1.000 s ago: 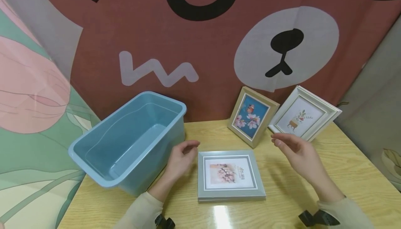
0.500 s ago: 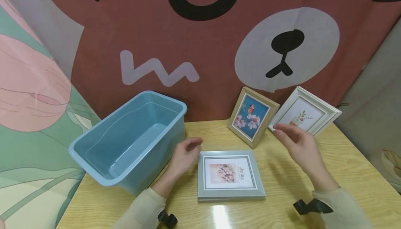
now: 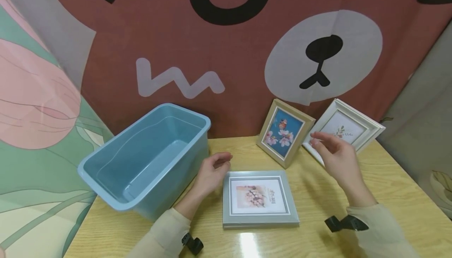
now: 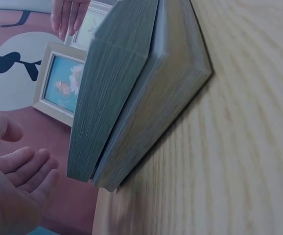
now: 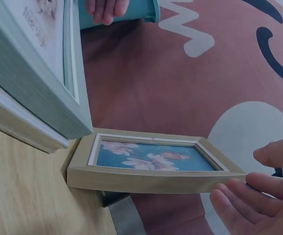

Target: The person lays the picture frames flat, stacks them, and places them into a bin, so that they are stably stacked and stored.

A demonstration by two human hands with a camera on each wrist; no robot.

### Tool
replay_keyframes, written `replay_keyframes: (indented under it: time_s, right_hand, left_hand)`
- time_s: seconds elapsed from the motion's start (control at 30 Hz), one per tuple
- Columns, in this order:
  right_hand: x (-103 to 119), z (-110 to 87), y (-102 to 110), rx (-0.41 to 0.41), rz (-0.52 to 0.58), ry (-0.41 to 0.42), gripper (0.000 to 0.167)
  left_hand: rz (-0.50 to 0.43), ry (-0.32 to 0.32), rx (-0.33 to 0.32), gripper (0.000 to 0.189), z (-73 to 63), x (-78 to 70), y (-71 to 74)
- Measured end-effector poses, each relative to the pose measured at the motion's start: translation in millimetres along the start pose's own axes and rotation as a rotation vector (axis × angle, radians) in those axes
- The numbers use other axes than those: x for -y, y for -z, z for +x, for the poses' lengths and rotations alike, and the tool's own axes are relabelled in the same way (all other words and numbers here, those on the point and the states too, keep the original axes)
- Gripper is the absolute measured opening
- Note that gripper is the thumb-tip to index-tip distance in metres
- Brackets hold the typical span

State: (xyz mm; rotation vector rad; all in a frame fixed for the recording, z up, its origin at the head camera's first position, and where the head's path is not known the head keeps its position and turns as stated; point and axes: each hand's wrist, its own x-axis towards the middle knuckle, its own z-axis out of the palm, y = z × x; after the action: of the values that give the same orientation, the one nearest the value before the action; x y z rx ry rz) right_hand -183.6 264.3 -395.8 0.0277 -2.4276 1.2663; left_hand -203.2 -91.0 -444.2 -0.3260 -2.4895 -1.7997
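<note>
From the head, can see the left hand (image 3: 213,173) beside a grey picture frame (image 3: 260,199) flat on the desk (image 3: 409,187), and the right hand (image 3: 340,162) before a propped white frame (image 3: 353,126). From the wrists, can tell both hands as loosely spread, plus a second frame (image 4: 151,110) directly beneath the grey one. Only from the head, can look into the blue bin (image 3: 187,168); only from the right wrist, can spot a dark piece (image 5: 113,198) behind the tan frame (image 5: 146,182).

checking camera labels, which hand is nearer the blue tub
Left: the left hand is just right of the blue tub; the right hand is farther across, by the white frame.
</note>
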Motion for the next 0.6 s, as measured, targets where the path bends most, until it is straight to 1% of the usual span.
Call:
replay_keyframes:
  time_s: [0.1,0.27,0.43,0.6]
  right_hand:
    - [-3.0,4.1,-0.7,-0.015,0.005,-0.02,0.037]
    - [-3.7,11.5,-1.7,-0.044,0.03,-0.046,0.041]
    - [-4.2,17.0,-3.3,-0.069,0.029,-0.053,0.045]
    - [-5.3,22.6,-4.6,-0.063,0.032,-0.085,0.051]
  left_hand:
    - [0.0,-0.011,0.003,0.031,0.9,-1.6,-0.7]
    - [0.012,-0.047,0.013,0.031,3.3,-3.3,-0.1]
    - [0.026,-0.031,0.022,0.031,6.8,-5.9,-1.3]
    - [0.04,-0.017,0.027,0.031,9.7,-9.1,-3.0]
